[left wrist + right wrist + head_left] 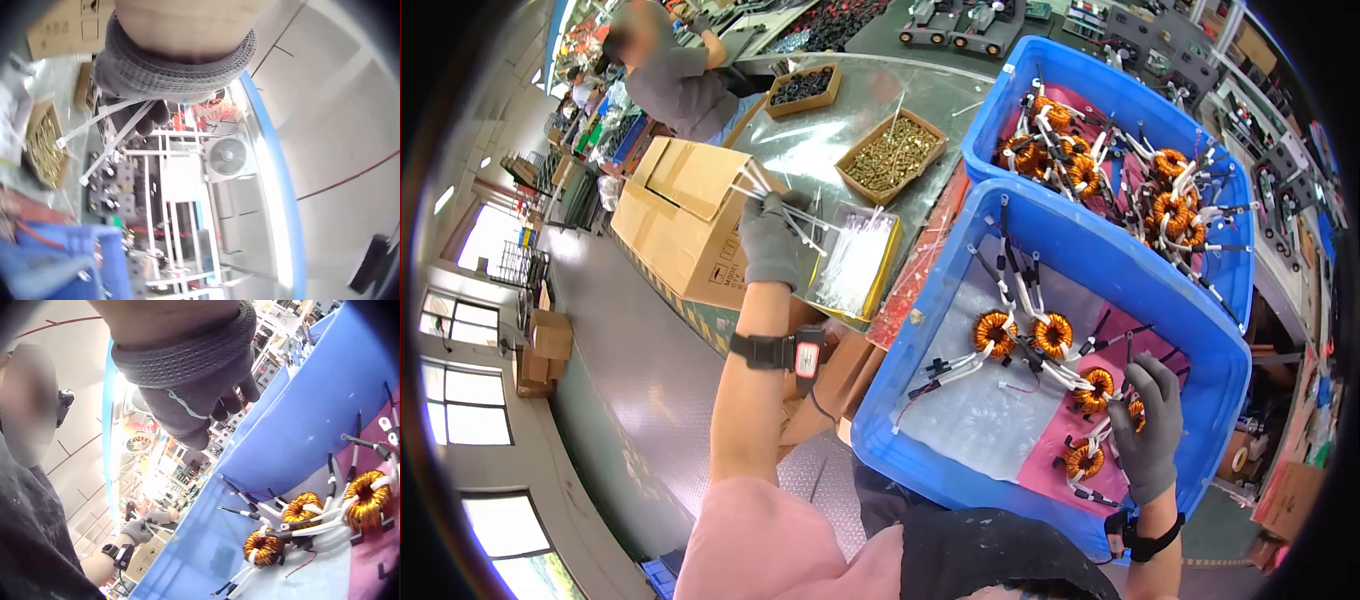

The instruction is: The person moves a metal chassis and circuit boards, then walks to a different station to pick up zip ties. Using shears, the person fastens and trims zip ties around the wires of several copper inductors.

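Several white cable ties (pixel 752 183) stick out from my gloved left hand (pixel 770 240), which grips them between thumb and fingers. In the left wrist view the square heads of two cable ties (pixel 103 161) hang past the fingertips. Just beside that hand is a yellow-edged box (pixel 882 285) filled with more white ties. My gloved right hand (pixel 1150 430) hovers over the near blue bin (pixel 900 340), loosely bent and holding nothing. Copper-wound ring coils (pixel 1053 335) with white and black leads lie in this bin on grey and pink sheets; one coil (pixel 1137 412) is partly hidden by the right fingers.
Behind, a second blue bin (pixel 990 130) is heaped with similar coils. On the metal table stand a carton of brass-coloured screws (pixel 890 155), a box of black parts (pixel 803 90) and a large cardboard box (pixel 670 225). Another person (pixel 675 85) sits at the far left.
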`<state>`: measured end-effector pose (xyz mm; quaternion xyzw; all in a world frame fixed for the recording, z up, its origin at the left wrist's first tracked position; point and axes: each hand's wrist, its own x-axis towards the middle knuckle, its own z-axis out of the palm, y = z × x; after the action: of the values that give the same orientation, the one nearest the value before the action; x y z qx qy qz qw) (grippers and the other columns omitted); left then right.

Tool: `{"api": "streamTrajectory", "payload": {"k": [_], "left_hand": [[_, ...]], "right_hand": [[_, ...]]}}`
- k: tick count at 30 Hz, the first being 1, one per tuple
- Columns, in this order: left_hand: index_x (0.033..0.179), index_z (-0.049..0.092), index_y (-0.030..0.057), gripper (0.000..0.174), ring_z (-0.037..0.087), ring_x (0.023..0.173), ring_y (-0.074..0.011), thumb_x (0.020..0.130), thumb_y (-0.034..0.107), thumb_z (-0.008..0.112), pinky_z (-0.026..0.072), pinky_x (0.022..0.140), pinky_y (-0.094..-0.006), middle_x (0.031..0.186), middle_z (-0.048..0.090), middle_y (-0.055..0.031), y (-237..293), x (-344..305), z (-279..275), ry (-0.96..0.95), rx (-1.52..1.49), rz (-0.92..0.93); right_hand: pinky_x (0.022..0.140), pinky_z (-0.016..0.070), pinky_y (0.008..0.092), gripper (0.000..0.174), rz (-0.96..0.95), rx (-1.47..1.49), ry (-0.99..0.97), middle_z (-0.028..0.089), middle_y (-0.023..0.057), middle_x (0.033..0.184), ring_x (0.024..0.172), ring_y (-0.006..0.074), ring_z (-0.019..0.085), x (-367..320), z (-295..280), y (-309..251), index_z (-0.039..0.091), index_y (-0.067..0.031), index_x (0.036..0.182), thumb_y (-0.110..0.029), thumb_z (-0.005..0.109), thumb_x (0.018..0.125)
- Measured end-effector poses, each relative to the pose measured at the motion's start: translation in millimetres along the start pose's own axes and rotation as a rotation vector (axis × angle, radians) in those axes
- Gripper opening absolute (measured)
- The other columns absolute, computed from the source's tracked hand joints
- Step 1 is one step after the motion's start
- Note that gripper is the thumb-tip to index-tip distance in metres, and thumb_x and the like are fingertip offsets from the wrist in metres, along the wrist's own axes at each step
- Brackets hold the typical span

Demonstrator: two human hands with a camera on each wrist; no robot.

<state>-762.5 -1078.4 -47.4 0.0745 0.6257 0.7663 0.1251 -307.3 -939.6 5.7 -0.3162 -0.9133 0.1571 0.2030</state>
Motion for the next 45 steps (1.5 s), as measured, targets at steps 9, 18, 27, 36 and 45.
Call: {"api": "streamTrajectory", "payload": {"k": [9,18,27,36,45], "left_hand": [[0.1,0.048,0.0046,0.014,0.063,0.084,-0.0251,0.099,0.016,0.04,0.0543,0.079,-0.0422,0.085,0.059,-0.009,35,-176,133,-0.563,-0.316,-0.193],[0.095,0.047,0.0031,0.02,0.06,0.065,-0.0178,0.099,0.022,0.043,0.0537,0.061,-0.0302,0.077,0.058,-0.0101,-26,-166,157,-0.551,-0.078,-0.116],[0.098,0.061,0.0024,0.033,0.062,0.078,-0.0306,0.086,0.033,0.055,0.0476,0.07,-0.0413,0.084,0.065,-0.0148,-150,-196,203,-0.752,0.872,-0.189],[0.107,0.058,0.0032,0.043,0.06,0.099,-0.0369,0.084,0.04,0.057,0.0455,0.085,-0.0431,0.103,0.063,-0.0211,-169,-331,267,-1.304,1.141,0.042],[0.103,0.062,0.0028,0.038,0.061,0.093,-0.036,0.085,0.035,0.053,0.0453,0.084,-0.0432,0.1,0.064,-0.0188,-205,-329,279,-1.46,1.233,-0.042]], "right_hand": [[0.073,0.0487,0.0371,0.032,0.137,0.592,-0.056,0.063,0.014,0.097,0.084,0.0299,0.062,46,26,-49,0.059,-0.0062,0.11,-0.017,0.066,0.081],[0.061,0.0464,0.0272,0.01,0.482,0.581,0.02,0.062,0.0051,0.076,0.066,0.0127,0.058,-30,11,68,0.061,-0.0031,0.092,-0.005,0.059,0.082],[0.064,0.0417,0.021,0.008,0.865,0.928,-0.004,0.056,-0.0005,0.078,0.071,0.0053,0.049,-76,1,104,0.057,0.0008,0.09,-0.001,0.054,0.083],[0.063,0.0394,0.0206,0.022,1.026,0.799,0.023,0.049,-0.0023,0.076,0.069,0.0045,0.044,-127,-29,123,0.058,0.0004,0.098,0.001,0.054,0.076],[0.061,0.0394,0.02,0.019,1.094,0.879,0.02,0.05,-0.0024,0.074,0.067,0.0043,0.045,-149,-32,125,0.058,0.0005,0.097,0.0,0.053,0.079]]}}
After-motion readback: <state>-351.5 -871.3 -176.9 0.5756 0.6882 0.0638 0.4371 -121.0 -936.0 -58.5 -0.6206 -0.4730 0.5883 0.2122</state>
